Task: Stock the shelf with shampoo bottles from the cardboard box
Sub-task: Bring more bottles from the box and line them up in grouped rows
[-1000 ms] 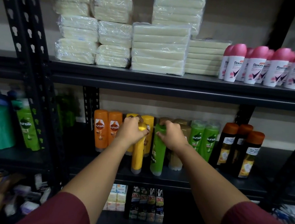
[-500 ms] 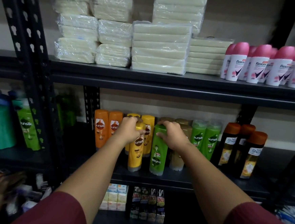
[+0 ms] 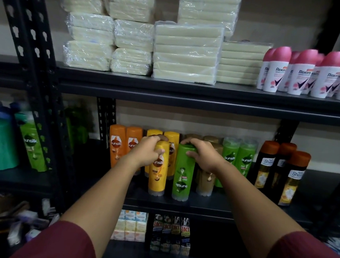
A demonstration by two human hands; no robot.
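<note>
You are setting two bottles near the front edge of the dark metal shelf [image 3: 230,207]: your left hand [image 3: 150,151] has its fingers clamped on the yellow plastic shampoo bottle [image 3: 157,174], and your right hand [image 3: 202,155] on the green plastic shampoo bottle [image 3: 182,178]. Both seem to stand already; next, release them gently.

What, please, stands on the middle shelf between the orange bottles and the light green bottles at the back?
In the head view, yellow bottles and brown bottles stand between the orange bottles and light green bottles.

Black metal shelving [image 3: 188,93] with slotted uprights [image 3: 28,36] stands against a plain beige wall [image 3: 295,18]; dim light.

Yellow btl [image 3: 158,169], green btl [image 3: 183,173] upright, mid-shelf [image 3: 230,208].
</note>
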